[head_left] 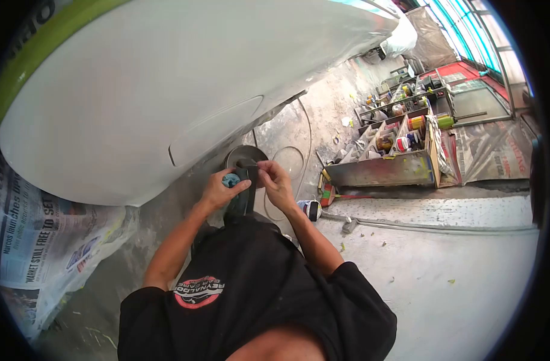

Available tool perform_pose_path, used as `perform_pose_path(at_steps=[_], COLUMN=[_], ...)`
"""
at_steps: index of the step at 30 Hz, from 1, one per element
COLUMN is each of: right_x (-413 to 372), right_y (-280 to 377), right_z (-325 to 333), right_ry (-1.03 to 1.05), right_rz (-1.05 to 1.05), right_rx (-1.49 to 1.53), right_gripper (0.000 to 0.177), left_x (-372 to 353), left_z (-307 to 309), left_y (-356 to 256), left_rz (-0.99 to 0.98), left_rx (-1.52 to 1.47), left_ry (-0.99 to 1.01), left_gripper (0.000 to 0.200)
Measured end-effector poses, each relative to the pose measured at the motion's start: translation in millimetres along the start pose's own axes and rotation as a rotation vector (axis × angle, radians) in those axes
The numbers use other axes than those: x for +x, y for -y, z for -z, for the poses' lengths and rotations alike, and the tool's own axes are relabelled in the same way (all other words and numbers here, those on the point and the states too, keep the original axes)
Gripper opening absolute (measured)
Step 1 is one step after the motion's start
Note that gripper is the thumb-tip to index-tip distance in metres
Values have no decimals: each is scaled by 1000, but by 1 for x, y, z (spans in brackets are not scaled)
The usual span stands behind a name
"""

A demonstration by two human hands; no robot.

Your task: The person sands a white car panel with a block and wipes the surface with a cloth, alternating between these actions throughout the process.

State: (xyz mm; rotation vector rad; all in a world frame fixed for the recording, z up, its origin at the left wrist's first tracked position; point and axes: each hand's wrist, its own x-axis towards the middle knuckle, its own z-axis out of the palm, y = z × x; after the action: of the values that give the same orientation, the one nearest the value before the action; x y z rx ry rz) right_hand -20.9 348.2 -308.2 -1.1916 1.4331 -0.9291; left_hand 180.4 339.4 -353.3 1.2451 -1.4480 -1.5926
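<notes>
My left hand point(221, 190) is closed around a crumpled blue-green cloth point(230, 180), its thumb against a dark flat piece point(247, 172). At the right edge of that piece, the fingers of my right hand point(277, 185) are pinched together; I cannot tell exactly what the dark piece is. Both hands are close together in front of my black shirt point(251, 265). Just beyond them, a dark round basin point(234, 155) rests on the floor. The pale grey car body panel point(142, 102) rises to the left and ahead, with a fuel-flap outline in it.
Newspaper masking point(52, 222) hangs along the panel's lower left, and green tape point(64, 27) borders its top left. A wooden rack point(383, 171) of cans and bottles stands to the right. A thin hose point(308, 114) curves over the floor; a grey hose point(419, 227) runs along the ledge.
</notes>
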Motion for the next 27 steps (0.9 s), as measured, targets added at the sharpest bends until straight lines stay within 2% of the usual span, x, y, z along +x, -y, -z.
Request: perform_pose_path(at_steps=[2,6,9,12,20,23,27], right_x=[0,-5,-6,-4,8,20,41], right_y=[15,41,48,55,66,64,53], right_z=[6,5,2,5,27,45,81], right_ry=[9,-56,-93,-151,-203,-170,-81], right_rz=[-49,126,228,250,346,377,450], right_rx=[18,-132,-120,-37,133,239,123], right_gripper=[17,29,37,37,39,44,61], left_x=[11,22,28,42,55,67,96], left_z=[-2,-10,-10,-17,-32,-42,-65], left_y=[0,-15,-35,-48,-104,-120,-133], left_rz=[-35,-165,-166,-352,-475,-491,-474], left_rx=[-170,-437,-434,-361,-162,-117,-22], left_ry=[53,29,22,-44,-75,-89,-132], left_gripper=[46,50,63,69,67,64,60])
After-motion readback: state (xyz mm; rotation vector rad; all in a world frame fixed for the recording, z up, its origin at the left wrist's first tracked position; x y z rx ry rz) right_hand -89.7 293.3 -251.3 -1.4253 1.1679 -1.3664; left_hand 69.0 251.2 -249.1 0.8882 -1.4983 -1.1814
